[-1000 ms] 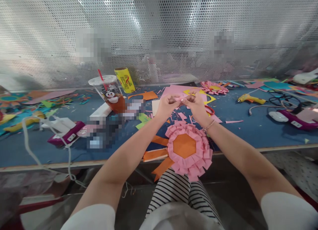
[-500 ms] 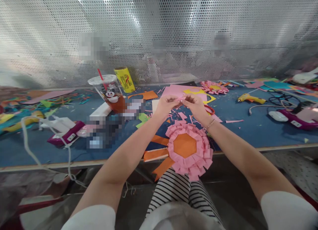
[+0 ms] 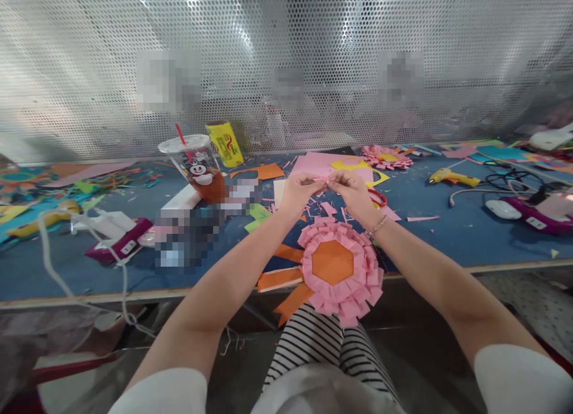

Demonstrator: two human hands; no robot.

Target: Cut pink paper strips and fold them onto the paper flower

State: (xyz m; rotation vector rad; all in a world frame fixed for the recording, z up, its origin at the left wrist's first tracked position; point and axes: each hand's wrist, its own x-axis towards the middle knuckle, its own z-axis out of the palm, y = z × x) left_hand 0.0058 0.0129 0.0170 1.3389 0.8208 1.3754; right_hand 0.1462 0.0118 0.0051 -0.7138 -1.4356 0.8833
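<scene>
My left hand (image 3: 301, 190) and my right hand (image 3: 351, 187) meet above the table, fingertips pinched together on a small piece of pink paper (image 3: 322, 179). Most of that piece is hidden by the fingers. Nearer to me, a pink paper rosette (image 3: 313, 292) with an orange middle and orange tails lies at the table's front edge, partly overhanging it. Pink paper scraps (image 3: 328, 208) are scattered beneath my hands. By my right wrist, red-handled scissors (image 3: 378, 197) show in part.
A cup of brown drink (image 3: 206, 178) and a yellow can (image 3: 227, 144) stand to the left. Purple power strips (image 3: 119, 241) with cables lie on both sides. A yellow glue gun (image 3: 454, 177) rests at right. Behind it all rises a perforated metal panel (image 3: 313, 44). Another rosette (image 3: 385, 157) lies farther back.
Both hands stay in nearly the same place, still pinching the pink paper, with only a slight shift of the fingers. The rosette and the things around have not visibly moved.
</scene>
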